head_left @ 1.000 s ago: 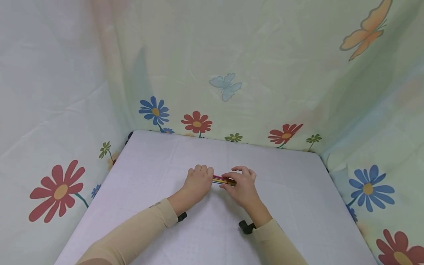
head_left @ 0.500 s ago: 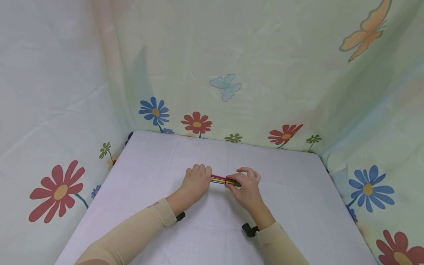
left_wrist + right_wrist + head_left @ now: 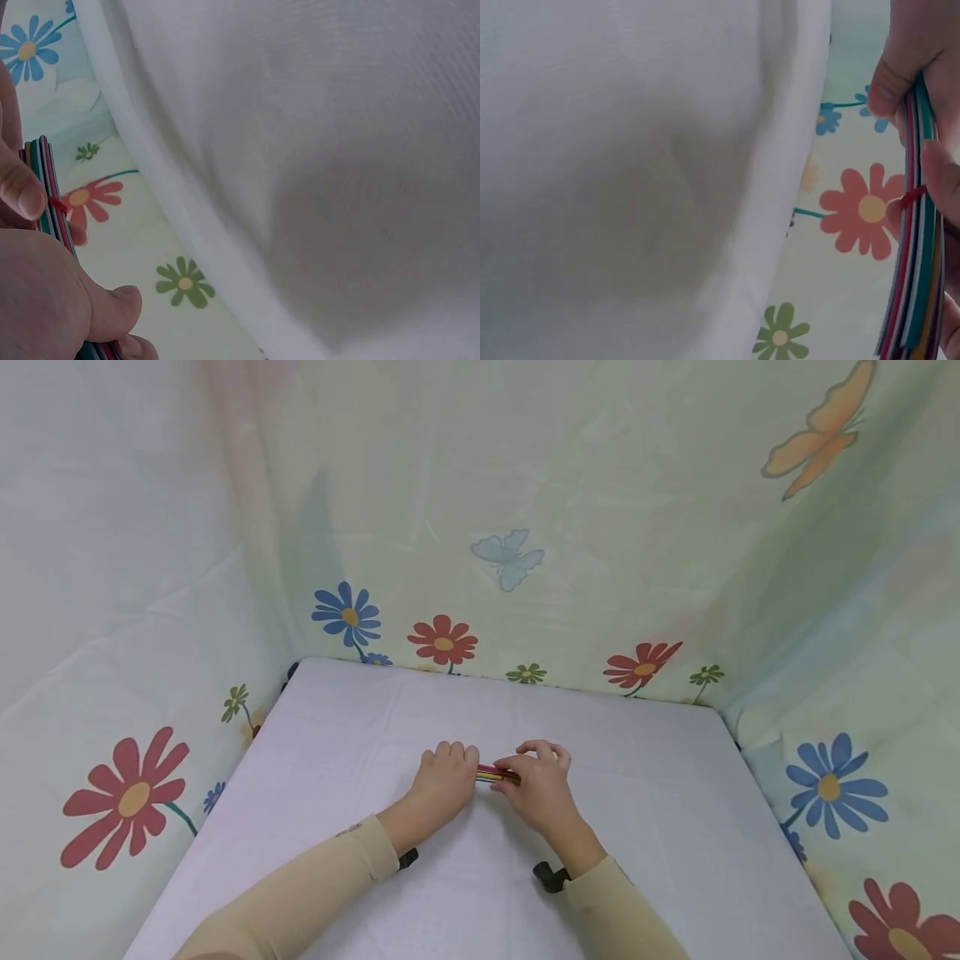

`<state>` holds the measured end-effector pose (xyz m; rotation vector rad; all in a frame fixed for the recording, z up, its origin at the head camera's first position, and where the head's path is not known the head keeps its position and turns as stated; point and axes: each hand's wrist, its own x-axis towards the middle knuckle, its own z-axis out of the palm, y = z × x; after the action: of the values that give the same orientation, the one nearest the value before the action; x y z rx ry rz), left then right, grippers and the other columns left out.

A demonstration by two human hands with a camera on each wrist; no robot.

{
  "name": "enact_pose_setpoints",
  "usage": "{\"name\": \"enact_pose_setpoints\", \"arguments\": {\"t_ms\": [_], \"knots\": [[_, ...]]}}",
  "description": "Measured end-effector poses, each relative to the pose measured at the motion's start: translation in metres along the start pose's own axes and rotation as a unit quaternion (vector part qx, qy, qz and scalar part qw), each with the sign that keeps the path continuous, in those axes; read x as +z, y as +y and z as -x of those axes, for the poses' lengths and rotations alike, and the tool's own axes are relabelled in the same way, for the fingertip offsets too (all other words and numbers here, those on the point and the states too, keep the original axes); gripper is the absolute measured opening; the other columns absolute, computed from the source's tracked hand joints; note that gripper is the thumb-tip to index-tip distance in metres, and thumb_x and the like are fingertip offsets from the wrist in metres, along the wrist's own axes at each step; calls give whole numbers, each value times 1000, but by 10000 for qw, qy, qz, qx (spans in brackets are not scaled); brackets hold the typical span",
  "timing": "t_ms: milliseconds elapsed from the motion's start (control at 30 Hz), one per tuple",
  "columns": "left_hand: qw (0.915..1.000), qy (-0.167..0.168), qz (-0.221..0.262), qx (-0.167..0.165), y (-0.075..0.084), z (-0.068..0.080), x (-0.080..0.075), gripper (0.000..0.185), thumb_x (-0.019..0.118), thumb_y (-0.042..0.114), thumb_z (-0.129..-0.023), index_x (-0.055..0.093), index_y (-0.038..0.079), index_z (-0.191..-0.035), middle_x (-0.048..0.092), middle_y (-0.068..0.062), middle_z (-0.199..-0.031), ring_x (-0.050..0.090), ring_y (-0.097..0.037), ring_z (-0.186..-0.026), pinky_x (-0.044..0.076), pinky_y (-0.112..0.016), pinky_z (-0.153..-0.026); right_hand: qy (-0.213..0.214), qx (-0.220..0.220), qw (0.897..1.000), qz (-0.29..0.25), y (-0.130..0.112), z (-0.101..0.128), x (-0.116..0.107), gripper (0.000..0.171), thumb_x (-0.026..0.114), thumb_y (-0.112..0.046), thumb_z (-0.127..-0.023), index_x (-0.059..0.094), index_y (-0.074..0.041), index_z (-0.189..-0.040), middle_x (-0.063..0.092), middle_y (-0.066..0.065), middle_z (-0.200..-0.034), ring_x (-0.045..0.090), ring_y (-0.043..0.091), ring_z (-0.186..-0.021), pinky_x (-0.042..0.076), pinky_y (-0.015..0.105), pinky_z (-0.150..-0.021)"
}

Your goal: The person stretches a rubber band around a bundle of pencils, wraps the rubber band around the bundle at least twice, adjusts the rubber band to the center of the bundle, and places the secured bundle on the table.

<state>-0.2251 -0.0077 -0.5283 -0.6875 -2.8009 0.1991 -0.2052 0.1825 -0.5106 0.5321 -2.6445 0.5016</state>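
Note:
A bundle of thin coloured sticks (image 3: 489, 773) is held lengthwise between my two hands above the table. In the right wrist view, teal, red, grey and orange strips show in the bundle (image 3: 922, 277), and a red band (image 3: 913, 196) goes round it. My left hand (image 3: 446, 778) grips the left part with curled fingers, which hide that end. With thumb and finger, my right hand (image 3: 542, 787) pinches the bundle at the band, its other fingers raised. In the left wrist view the red band (image 3: 57, 204) lies close to the right hand's fingertips.
A white cloth covers the table (image 3: 652, 827). Curtains printed with flowers and butterflies (image 3: 510, 560) stand behind it and on both sides. Black camera mounts (image 3: 551, 877) show under the wrists.
My right hand first shifts right, away from the left hand, and then comes back left, closer to it. The left hand keeps its grip nearly in place.

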Motion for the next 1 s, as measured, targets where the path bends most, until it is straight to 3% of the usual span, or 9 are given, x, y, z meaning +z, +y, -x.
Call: {"name": "enact_pose_setpoints", "arguments": {"t_ms": [167,400,833,1000], "knots": [[9999,62,34,-77,-4,-1,-2,21,63,29,-108,53,11,-104,60,-5,-92,52,-19,-80,47,-33,-64,185,273,9992,-207,9,6,0,39,98,-25,-78,83,-16,-113,84,-3,-101,59,31,-125,24,68,-112],[9999,-13,67,-157,-5,-2,-7,20,61,28,-109,53,11,-104,60,-5,-94,54,-20,-83,49,-34,-66,551,-170,9978,-336,17,9,3,35,99,-20,-76,83,-16,-107,83,-2,-97,60,33,-123,24,70,-109],[9996,72,-16,-274,1,-1,-9,22,65,30,-106,52,12,-100,58,-4,-89,53,-20,-81,46,-33,-64,46,132,9994,314,2,0,4,32,99,-21,-78,83,-16,-106,83,-3,-96,56,27,-126,25,65,-114],[9998,28,-12,-179,-1,0,-7,22,63,30,-108,53,12,-100,59,-5,-89,53,-20,-80,48,-34,-64,-154,168,9994,267,-1,-3,4,29,98,-20,-78,83,-17,-103,82,-5,-94,57,26,-124,25,65,-113]]}}
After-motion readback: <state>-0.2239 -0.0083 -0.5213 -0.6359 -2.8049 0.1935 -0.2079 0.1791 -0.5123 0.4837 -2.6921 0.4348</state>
